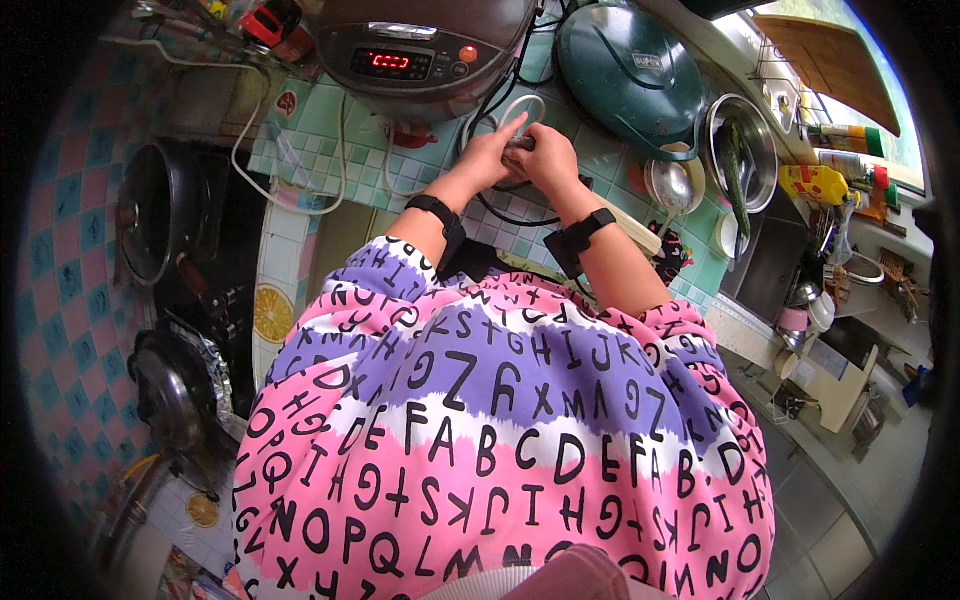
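Observation:
My left hand and my right hand meet over the green tiled counter, just in front of a dark rice cooker. Between them is a small grey-brown thing, mostly covered by the fingers, and its kind does not show. Both hands are closed around it, with the left fingers reaching up past it. A white cord loops right behind the hands, and a dark cord curves below them. Each wrist wears a black band.
A large dark green lid lies behind on the right. Beside it are a metal ladle and a steel bowl with a long green vegetable. Black pans stand on the stove at left. Bottles line the right windowsill.

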`<state>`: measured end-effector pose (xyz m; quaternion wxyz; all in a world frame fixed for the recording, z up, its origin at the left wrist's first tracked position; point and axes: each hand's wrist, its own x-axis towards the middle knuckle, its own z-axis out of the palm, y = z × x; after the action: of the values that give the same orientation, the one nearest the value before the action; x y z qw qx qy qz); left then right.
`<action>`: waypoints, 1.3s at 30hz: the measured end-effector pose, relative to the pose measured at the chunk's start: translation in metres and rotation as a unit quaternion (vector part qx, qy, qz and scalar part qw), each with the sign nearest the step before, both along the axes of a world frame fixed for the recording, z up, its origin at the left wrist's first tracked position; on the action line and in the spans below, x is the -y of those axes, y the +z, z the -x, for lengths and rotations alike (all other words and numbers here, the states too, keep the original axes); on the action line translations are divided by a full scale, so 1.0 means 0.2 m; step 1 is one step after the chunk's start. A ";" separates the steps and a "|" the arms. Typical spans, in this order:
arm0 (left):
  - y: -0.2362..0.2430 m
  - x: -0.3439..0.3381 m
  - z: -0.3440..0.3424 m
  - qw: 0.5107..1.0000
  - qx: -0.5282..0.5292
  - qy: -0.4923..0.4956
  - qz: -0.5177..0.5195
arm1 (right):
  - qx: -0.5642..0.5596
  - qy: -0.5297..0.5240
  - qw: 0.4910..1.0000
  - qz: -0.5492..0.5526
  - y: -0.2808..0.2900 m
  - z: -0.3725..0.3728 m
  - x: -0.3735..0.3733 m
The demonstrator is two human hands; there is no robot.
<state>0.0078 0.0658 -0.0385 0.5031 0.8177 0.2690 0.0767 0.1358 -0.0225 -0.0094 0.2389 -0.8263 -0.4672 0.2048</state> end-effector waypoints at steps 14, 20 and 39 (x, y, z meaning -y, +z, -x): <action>-0.02 0.01 0.00 0.999 -0.005 0.006 -0.031 | -0.019 -0.036 0.999 0.010 -0.03 0.02 0.01; -0.03 0.00 0.00 1.000 0.002 0.005 -0.002 | -0.098 -0.049 0.994 0.012 -0.04 -0.05 0.05; -0.03 0.04 0.01 1.000 -0.012 0.016 -0.013 | -0.375 -0.140 0.911 -0.100 -0.08 -0.12 0.10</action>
<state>0.0057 0.0576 -0.0450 0.4878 0.8207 0.2870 0.0788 0.1598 -0.0434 -0.0261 0.5039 -0.7173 -0.2406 0.4168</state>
